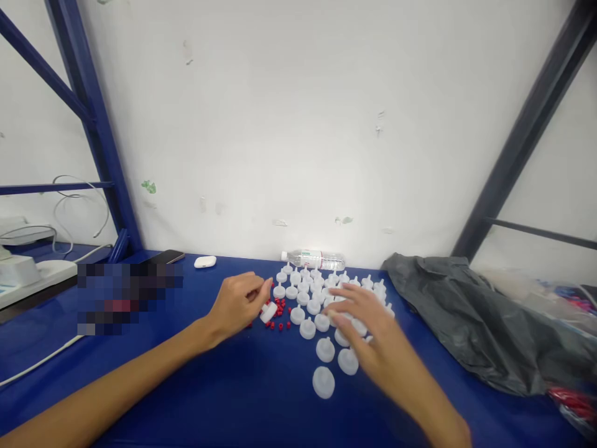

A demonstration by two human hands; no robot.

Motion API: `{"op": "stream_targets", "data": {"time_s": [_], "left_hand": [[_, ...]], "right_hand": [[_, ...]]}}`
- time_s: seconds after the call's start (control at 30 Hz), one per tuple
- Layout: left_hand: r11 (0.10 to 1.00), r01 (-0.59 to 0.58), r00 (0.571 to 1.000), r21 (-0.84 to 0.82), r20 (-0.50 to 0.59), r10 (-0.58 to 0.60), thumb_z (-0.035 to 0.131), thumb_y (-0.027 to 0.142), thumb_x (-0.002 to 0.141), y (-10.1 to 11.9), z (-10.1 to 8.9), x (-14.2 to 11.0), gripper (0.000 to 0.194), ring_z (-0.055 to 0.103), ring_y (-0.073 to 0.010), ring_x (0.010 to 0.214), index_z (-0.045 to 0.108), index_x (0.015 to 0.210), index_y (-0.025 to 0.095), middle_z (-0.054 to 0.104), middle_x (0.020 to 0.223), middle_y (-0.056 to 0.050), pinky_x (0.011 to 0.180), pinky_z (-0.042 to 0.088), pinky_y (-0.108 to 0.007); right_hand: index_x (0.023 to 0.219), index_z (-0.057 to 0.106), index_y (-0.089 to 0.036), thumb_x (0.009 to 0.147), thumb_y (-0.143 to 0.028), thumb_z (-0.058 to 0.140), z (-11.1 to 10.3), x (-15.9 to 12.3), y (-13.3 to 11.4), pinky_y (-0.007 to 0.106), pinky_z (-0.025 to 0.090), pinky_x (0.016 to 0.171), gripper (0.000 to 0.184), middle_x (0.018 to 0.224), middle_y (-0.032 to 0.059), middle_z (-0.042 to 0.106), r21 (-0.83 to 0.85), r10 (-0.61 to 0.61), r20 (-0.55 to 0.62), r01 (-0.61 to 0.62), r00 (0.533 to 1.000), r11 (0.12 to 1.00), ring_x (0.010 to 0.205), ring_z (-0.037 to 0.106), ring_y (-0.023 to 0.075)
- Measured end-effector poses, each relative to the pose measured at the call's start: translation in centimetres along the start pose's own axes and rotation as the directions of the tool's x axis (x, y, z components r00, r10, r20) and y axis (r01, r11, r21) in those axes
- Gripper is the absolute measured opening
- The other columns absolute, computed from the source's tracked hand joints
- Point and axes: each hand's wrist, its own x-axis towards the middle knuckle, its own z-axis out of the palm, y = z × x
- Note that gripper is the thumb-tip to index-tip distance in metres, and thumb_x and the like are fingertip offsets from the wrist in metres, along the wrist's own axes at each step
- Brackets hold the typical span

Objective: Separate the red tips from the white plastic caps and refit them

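My left hand [240,305] is closed, thumb and fingertips pinched together. A speck of red shows at the fingertips and looks like a small red cap. Just below them, a white nozzle cap [268,312] lies on its side among several small red caps [280,326]. My right hand [368,320] hovers over the right part of a group of white nozzle caps [308,328], fingers spread and slightly blurred. It hides some of them. Most of these caps stand with their spouts up. Nearest to me is a single white cap [323,382].
A clear plastic bottle [314,259] lies along the wall behind the caps. On the blue table [209,386] are a white earbud case [205,262], a phone [168,256] and a power strip [51,274] at left. A dark grey plastic bag [466,323] spreads at right.
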Motion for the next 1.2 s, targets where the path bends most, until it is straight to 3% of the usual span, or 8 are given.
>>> {"op": "stream_targets", "data": {"time_s": [0.1,0.2,0.33,0.47,0.7,0.87,1.0,1.2], "left_hand": [[0.99,-0.087,0.994,-0.114,-0.07,0.079,0.047,0.026,0.1,1.6,0.3,-0.7,0.045,0.034,-0.0093,0.051,0.039,0.056,0.018,0.036,0.053,0.005,0.056,0.028,-0.027],[0.978,-0.086,0.995,-0.192,-0.069,0.074,0.046,0.024,0.1,2.5,0.3,-1.0,0.045,0.033,-0.0093,0.051,0.037,0.056,0.019,0.034,0.053,0.005,0.056,0.028,-0.027],[0.965,-0.013,0.998,-0.261,0.048,0.026,0.035,0.031,0.104,2.2,-0.5,-0.8,0.043,0.041,-0.0114,0.055,0.044,0.063,0.019,0.044,0.058,0.003,0.06,0.033,-0.028],[0.954,0.166,0.962,-0.251,0.254,-0.101,0.023,0.039,0.104,0.6,-2.1,0.1,0.032,0.049,-0.0151,0.06,0.046,0.091,0.022,0.055,0.077,0.002,0.062,0.037,-0.03],[0.894,0.428,0.786,-0.134,0.543,-0.295,0.02,0.042,0.102,-1.5,-4.2,1.7,0.031,0.044,-0.013,0.045,0.042,0.092,0.023,0.051,0.068,0.005,0.056,0.036,-0.03],[0.879,0.458,0.593,-0.132,0.782,-0.191,0.052,0.047,0.09,-3.1,-4.1,2.4,0.029,0.05,-0.0137,0.049,0.053,0.076,0.021,0.055,0.062,0.003,0.049,0.036,-0.026],[0.865,0.484,0.407,-0.135,0.909,-0.086,0.071,0.047,0.078,-4.4,-4.3,2.5,0.028,0.056,-0.0143,0.054,0.067,0.083,0.02,0.063,0.069,0.0,0.05,0.041,-0.024],[0.85,0.501,0.355,-0.164,0.934,-0.03,0.079,0.05,0.072,-5.2,-4.3,2.4,0.038,0.05,-0.0122,0.056,0.072,0.095,0.021,0.06,0.067,0.001,0.049,0.039,-0.022]], "right_hand": [[0.122,0.066,-0.043,0.102,-0.046,0.05,2.3,0.1,-4.3,0.05,0.035,0.119,0.025,0.149,-0.0064,0.053,0.047,-0.096,0.181,0.089,0.979,0.995,0.146,0.037,0.0242],[0.127,0.063,-0.043,0.101,-0.046,0.053,4.2,0.2,-6.3,0.047,0.034,0.12,0.028,0.149,-0.0042,0.053,0.057,-0.162,0.22,0.153,0.962,0.987,0.143,0.041,0.0225],[0.117,0.067,-0.04,0.103,-0.038,0.051,4.6,0.4,-5.9,0.045,0.035,0.117,0.022,0.131,-0.0014,0.064,0.036,-0.17,0.155,0.166,0.973,0.985,0.128,0.054,0.0195],[0.117,0.068,-0.038,0.103,-0.035,0.051,3.1,0.5,-3.7,0.05,0.038,0.113,0.022,0.127,0.002,0.064,-0.011,-0.105,0.097,0.106,0.99,0.994,0.126,0.055,0.0235],[0.118,0.067,-0.033,0.104,-0.039,0.046,2.3,0.5,0.9,0.057,0.038,0.11,0.025,0.121,0.0059,0.066,-0.061,-0.002,0.013,0.003,1.0,0.998,0.13,0.049,0.0295],[0.114,0.068,-0.03,0.104,-0.038,0.046,2.3,0.6,1.7,0.053,0.042,0.107,0.025,0.111,0.0046,0.071,-0.036,-0.014,-0.018,0.013,1.0,0.999,0.119,0.054,0.0278],[0.115,0.067,-0.031,0.104,-0.041,0.046,2.1,0.6,1.3,0.05,0.044,0.104,0.026,0.111,0.003,0.072,0.005,0.009,-0.024,-0.009,1.0,1.0,0.12,0.053,0.028],[0.115,0.067,-0.031,0.104,-0.041,0.047,2.3,0.6,1.5,0.051,0.045,0.102,0.025,0.112,0.003,0.072,0.008,0.046,-0.01,-0.046,0.999,0.999,0.118,0.053,0.0284]]}}
